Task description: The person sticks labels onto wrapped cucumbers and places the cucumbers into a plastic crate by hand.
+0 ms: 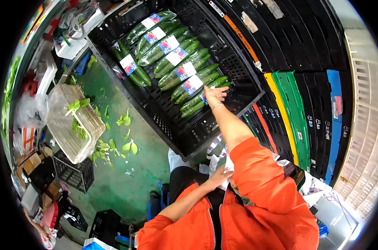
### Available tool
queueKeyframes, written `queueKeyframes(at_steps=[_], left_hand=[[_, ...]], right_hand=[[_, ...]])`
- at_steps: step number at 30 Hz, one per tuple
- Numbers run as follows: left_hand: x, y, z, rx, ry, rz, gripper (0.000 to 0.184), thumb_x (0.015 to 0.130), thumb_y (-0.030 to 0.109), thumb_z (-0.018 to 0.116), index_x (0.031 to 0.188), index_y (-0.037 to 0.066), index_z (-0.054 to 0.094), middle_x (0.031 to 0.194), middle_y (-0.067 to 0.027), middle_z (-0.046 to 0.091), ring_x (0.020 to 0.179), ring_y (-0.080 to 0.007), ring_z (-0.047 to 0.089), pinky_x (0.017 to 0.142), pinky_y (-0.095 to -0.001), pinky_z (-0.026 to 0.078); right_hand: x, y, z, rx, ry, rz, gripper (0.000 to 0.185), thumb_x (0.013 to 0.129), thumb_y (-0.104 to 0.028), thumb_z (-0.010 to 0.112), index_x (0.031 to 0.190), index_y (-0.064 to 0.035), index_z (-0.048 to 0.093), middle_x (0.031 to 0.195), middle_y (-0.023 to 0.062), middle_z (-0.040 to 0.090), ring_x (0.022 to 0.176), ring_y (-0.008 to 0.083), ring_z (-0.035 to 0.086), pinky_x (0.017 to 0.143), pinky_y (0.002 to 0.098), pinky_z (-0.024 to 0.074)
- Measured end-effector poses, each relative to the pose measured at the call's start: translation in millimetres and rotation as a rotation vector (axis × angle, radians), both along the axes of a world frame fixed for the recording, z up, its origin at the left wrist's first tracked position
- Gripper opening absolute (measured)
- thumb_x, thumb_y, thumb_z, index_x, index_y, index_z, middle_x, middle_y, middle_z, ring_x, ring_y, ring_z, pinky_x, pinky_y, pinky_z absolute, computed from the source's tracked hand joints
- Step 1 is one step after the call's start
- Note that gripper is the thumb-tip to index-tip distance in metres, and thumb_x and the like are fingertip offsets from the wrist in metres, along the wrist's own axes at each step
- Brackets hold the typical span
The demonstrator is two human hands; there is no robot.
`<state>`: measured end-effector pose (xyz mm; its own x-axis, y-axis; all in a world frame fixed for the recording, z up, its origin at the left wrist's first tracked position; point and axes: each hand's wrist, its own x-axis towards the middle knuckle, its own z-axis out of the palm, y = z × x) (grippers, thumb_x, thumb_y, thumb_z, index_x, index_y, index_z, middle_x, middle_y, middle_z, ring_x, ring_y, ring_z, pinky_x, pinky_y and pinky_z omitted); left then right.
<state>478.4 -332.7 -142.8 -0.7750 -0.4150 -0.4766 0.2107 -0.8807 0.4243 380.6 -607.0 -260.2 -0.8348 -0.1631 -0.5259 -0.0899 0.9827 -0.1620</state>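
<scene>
A large black plastic crate [174, 139] holds several film-wrapped packs of cucumbers [184, 71] with blue, red and white labels. Most lie side by side in a slanting row; one pack [132, 66] sits apart toward the crate's left wall. At the near end of the row, my right hand [216, 96], with a band on its wrist, rests over the last cucumber pack [194, 104], its fingers spread. Close to my body, my left hand [219, 178] is closed at the edge of some white crumpled material [227, 166]. Its fingertips are partly hidden.
Stacked crates in black, yellow, green [293, 108] and blue stand to the right. A pale perforated crate [364, 116] is beyond them. On the left, a white basket [74, 133] lined with plastic sits on a black crate [74, 173]. Loose green leaves [129, 146] litter the green floor [130, 183].
</scene>
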Motion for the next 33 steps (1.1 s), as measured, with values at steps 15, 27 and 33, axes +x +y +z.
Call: queueKeyframes(at_steps=[15,27,33], left_hand=[[-48,-53,56,0.043,-0.152,0.067,0.039,0.092,0.036,0.041,0.096,0.000,0.057,0.084,-0.0028,0.060,0.069,-0.0103,0.057,0.064,-0.0245,0.045],[-160,10,126,-0.181,0.268,-0.536,0.035,0.088,0.011,0.048,0.119,-0.003,0.043,0.113,-0.0151,0.054,0.098,-0.0250,0.057,0.084,-0.0346,0.047],[-201,90,161,-0.693,0.318,-0.846,0.029,0.085,0.008,0.046,0.111,-0.004,0.051,0.108,-0.0120,0.058,0.091,-0.0162,0.058,0.078,-0.0289,0.046]], right_hand=[[-83,198,237,-0.530,0.240,0.685,0.026,0.080,-0.025,0.062,0.090,-0.0016,0.063,0.085,0.0068,0.062,0.076,0.0117,0.057,0.068,0.0258,0.0446],[-85,440,271,-0.811,-0.215,-0.057,0.023,0.081,-0.021,0.062,0.080,0.0019,0.062,0.064,0.0051,0.061,0.058,0.0076,0.053,0.055,0.0278,0.0435],[-118,532,305,-0.848,0.643,-0.034,0.031,0.066,-0.012,0.071,0.093,-0.0047,0.057,0.087,0.0094,0.056,0.079,0.0259,0.056,0.064,0.0344,0.0459]])
